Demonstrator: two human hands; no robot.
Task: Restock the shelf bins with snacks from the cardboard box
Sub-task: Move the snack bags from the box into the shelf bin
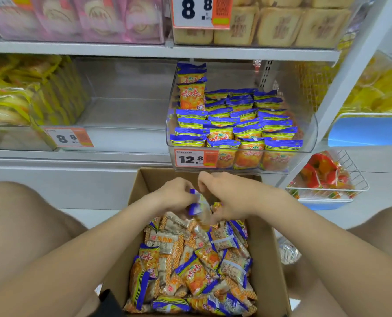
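Cardboard box (268, 259): open at the top, set on the floor between two bare knees.
Loose snacks (197, 271): orange packets with blue ends, heaped inside the box and covering its bottom.
Left hand (176, 195): over the far end of the box, fingers curled round a small bunch of packets (198, 205).
Right hand (227, 197): just beside the left hand, over the same end of the box, fingers bent down and pinching that bunch from the other side; fingertips partly hidden.
Held bunch: between both hands, just above the heap in the box.
Clear bin (309, 136): on the shelf above and beyond the far wall of the box.
Binned packets (236, 124): same kind as in the box, standing in rows, taller stack at the bin's back left.
Price tag (195, 159): on the bin's front, straight above the far wall of the box, reading 12.8.
Wire basket (350, 179): to the right of the box, red and orange packs inside.
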